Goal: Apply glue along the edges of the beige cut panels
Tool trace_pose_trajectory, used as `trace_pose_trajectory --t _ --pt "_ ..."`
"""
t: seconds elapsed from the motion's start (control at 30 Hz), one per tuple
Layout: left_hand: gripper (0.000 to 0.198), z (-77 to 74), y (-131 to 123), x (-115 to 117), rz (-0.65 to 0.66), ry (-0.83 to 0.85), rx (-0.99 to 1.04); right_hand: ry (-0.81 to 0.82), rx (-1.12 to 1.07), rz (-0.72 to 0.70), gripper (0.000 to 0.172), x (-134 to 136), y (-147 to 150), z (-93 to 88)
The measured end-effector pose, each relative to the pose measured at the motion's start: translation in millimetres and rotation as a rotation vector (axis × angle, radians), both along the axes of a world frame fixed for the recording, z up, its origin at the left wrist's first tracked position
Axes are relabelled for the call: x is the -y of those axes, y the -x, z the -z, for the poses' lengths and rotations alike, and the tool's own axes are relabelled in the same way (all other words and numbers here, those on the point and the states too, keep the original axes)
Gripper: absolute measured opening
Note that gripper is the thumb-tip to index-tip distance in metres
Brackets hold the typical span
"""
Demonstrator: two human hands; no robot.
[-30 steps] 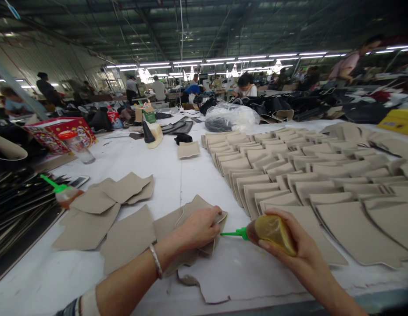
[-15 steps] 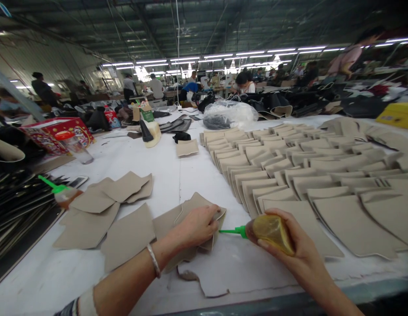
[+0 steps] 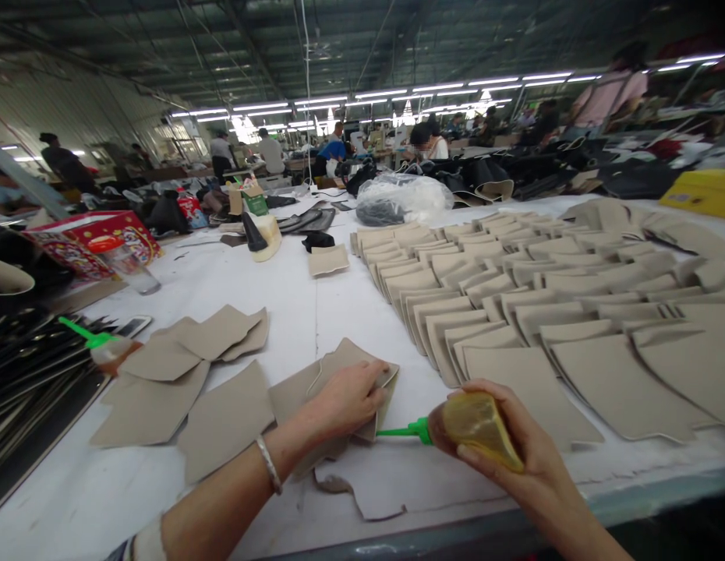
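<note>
Beige felt panels and glue bottle, lower centre of frame

Left hand (image 3: 344, 399) is pressing flat, fingers together, on a soft angular beige panel (image 3: 339, 366); right hand (image 3: 514, 460) is gripping, fingers clamped, a translucent amber squeeze bottle (image 3: 473, 421), its green nozzle touching the panel's edge.

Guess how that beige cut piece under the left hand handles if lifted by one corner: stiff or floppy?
Probably floppy: the beige cut piece shows a lifted, curling top layer under the left hand. Likely light, since it looks thin like the overlapped rows of pieces. It may slide easily on the white table cover.
</note>
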State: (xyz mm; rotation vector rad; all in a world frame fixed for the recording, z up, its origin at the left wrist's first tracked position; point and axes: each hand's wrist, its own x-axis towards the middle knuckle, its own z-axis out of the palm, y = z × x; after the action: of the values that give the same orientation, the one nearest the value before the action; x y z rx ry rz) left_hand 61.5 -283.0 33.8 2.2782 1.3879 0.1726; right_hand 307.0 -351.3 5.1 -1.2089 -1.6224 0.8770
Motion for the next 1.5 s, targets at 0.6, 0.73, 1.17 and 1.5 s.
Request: trace_pose_trajectory --t 0.6,0.73,1.17,1.5 --pt "0.036 5.5 2.0 -0.4 0.02 0.021 0.047 -0.007 -0.077 -0.018 0.049 1.0 1.1 2.2" --pt "0.037 6.3 2.1 -0.3 0.022 0.021 0.051 0.026 -0.066 0.009 0.048 0.3 1.8 -0.5" --pt "0.038 3.9 1.1 1.5 0.022 0.039 0.031 -0.011 -0.019 0.06 0.048 -0.6 2.7 -2.2" --pt "0.038 4.9 0.6 0.9 0.026 0.041 0.052 0.063 -0.082 -0.051 0.052 1.1 4.0 3.4"
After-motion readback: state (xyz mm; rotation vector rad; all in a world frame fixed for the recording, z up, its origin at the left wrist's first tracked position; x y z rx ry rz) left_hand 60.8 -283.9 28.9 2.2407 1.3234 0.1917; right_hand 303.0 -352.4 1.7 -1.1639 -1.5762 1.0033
